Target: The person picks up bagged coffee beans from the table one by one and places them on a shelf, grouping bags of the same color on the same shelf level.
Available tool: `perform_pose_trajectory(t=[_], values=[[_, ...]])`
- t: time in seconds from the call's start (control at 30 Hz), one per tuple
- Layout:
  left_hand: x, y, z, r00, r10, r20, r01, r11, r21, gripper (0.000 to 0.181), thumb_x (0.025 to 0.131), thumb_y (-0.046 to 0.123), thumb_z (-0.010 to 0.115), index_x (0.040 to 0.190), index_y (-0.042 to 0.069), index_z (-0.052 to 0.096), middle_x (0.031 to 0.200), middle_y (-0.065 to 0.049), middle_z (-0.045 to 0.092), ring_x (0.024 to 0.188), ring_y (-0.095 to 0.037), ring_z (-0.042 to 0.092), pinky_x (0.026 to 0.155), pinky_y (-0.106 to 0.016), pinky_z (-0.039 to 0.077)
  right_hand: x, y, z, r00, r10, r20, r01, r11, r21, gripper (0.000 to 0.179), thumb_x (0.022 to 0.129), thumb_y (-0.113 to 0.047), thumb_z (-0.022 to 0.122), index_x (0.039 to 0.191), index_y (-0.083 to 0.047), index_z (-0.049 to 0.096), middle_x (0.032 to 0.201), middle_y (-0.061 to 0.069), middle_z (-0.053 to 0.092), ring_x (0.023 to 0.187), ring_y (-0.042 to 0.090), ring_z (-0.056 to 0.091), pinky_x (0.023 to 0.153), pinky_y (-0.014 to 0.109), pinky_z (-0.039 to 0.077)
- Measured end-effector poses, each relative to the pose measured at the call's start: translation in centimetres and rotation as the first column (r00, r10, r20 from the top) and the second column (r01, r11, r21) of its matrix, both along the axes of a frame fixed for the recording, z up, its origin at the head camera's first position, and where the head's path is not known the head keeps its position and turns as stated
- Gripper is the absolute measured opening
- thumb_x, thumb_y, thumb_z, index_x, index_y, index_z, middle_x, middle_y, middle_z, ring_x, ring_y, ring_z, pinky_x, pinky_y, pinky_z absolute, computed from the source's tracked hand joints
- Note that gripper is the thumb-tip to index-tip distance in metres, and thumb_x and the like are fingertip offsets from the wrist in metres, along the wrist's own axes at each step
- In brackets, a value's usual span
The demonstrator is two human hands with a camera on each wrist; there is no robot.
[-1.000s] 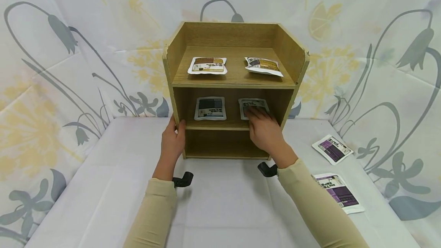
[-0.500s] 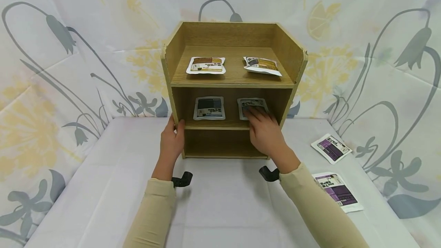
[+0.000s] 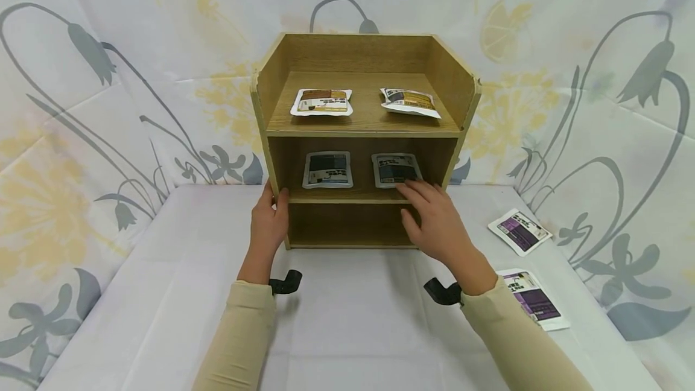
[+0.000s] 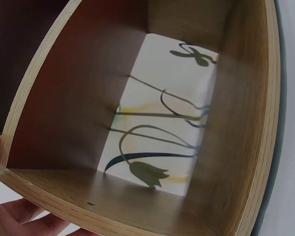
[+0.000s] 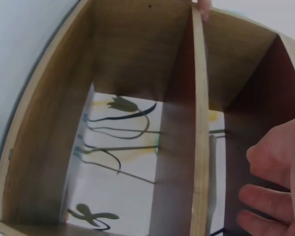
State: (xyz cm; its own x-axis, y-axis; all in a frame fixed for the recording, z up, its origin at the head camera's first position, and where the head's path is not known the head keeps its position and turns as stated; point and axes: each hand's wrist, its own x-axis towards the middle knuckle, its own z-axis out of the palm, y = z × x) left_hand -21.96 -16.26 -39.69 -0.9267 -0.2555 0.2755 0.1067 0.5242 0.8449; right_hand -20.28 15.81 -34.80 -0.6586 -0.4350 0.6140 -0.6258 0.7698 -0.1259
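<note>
A small wooden shelf unit [image 3: 347, 134] stands against the patterned backdrop. My left hand [image 3: 268, 221] holds its left side panel, thumb at the front edge and fingers round the outside; in the left wrist view the fingers [image 4: 34, 219] show behind the panel edge. On the middle level lie two flat dark-labelled pouches, a left one [image 3: 328, 169] and a right one [image 3: 396, 169]. My right hand [image 3: 437, 222] hovers at the front of the right pouch with fingers loosely extended, holding nothing. In the right wrist view its fingers [image 5: 268, 201] appear beside the middle board.
Two pouches with brown and yellow labels, one at left [image 3: 322, 102] and one at right [image 3: 411, 102], lie on the top level. To the right on the white cloth [image 3: 347, 330] are two purple-labelled pouches, one farther [image 3: 520, 232] and one nearer [image 3: 534, 301], partly behind the right sleeve.
My right hand has come off the right middle-level pouch and drawn back toward the front right, leaving the pouch lying there. The left hand keeps its hold on the side panel.
</note>
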Motion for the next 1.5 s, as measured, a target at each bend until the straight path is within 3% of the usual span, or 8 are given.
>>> perform_pose_trajectory(t=[0.33, 0.57, 0.87, 1.07, 1.27, 1.5], values=[[-0.2, -0.1, -0.1, 1.000, 0.003, -0.012, -0.003, 1.000, -0.004, 0.057, 0.103, 0.046, 0.034, 0.154, 0.022, 0.026, 0.149, -0.013, 0.045, 0.129, -0.039, 0.051, 0.095, -0.057, 0.049, 2.0, 2.1, -0.5, 0.997, 0.047, -0.056, -0.050, 0.998, -0.050, 0.036, 0.085, -0.010, 0.066, 0.120, -0.004, 0.066, 0.120, 0.015, 0.065, 0.110, 0.034, 0.061, 0.095, 0.051, 0.048], [-0.1, -0.1, 0.0, 0.999, 0.003, -0.038, -0.004, 1.000, -0.007, 0.057, 0.103, 0.046, 0.035, 0.154, 0.023, 0.027, 0.148, -0.014, 0.046, 0.129, -0.038, 0.051, 0.095, -0.057, 0.049, 2.3, 3.9, -1.9, 0.998, 0.034, -0.049, -0.037, 0.998, -0.059, 0.034, 0.082, -0.006, 0.065, 0.116, -0.003, 0.067, 0.116, 0.016, 0.067, 0.105, 0.035, 0.063, 0.089, 0.051, 0.050], [0.0, -0.1, 0.0, 1.000, -0.001, -0.023, 0.001, 1.000, 0.004, 0.057, 0.103, 0.046, 0.034, 0.154, 0.022, 0.026, 0.150, -0.013, 0.044, 0.130, -0.039, 0.050, 0.095, -0.057, 0.049, 2.9, 5.8, -3.7, 0.999, -0.001, -0.039, -0.001, 0.999, -0.053, 0.030, 0.080, -0.005, 0.064, 0.110, 0.000, 0.068, 0.108, 0.016, 0.069, 0.099, 0.036, 0.066, 0.084, 0.051, 0.052], [0.0, 0.0, 0.0, 1.000, -0.002, -0.021, 0.002, 1.000, 0.001, 0.057, 0.103, 0.046, 0.035, 0.154, 0.022, 0.027, 0.150, -0.013, 0.045, 0.130, -0.039, 0.050, 0.095, -0.058, 0.049, 3.4, 7.0, -4.7, 0.996, -0.078, 0.053, 0.080, 0.996, -0.040, 0.029, 0.082, -0.006, 0.064, 0.111, -0.002, 0.068, 0.111, 0.017, 0.067, 0.103, 0.037, 0.064, 0.088, 0.053, 0.050], [0.1, 0.0, 0.0, 0.999, -0.014, -0.036, 0.014, 1.000, 0.000, 0.056, 0.103, 0.045, 0.036, 0.154, 0.022, 0.028, 0.149, -0.013, 0.045, 0.130, -0.039, 0.050, 0.095, -0.058, 0.049, 4.1, 8.1, -5.7, 0.971, -0.166, 0.170, 0.171, 0.985, -0.016, 0.028, 0.085, -0.007, 0.062, 0.112, -0.004, 0.068, 0.117, 0.017, 0.065, 0.108, 0.038, 0.062, 0.091, 0.056, 0.047], [0.1, 0.0, 0.1, 1.000, -0.013, -0.021, 0.013, 1.000, 0.004, 0.056, 0.103, 0.046, 0.035, 0.154, 0.023, 0.027, 0.149, -0.013, 0.045, 0.130, -0.038, 0.050, 0.095, -0.057, 0.049, 4.4, 9.8, -6.9, 0.958, -0.197, 0.208, 0.200, 0.980, 0.008, 0.027, 0.085, -0.007, 0.062, 0.111, -0.004, 0.067, 0.115, 0.017, 0.066, 0.105, 0.038, 0.063, 0.087, 0.055, 0.049]])
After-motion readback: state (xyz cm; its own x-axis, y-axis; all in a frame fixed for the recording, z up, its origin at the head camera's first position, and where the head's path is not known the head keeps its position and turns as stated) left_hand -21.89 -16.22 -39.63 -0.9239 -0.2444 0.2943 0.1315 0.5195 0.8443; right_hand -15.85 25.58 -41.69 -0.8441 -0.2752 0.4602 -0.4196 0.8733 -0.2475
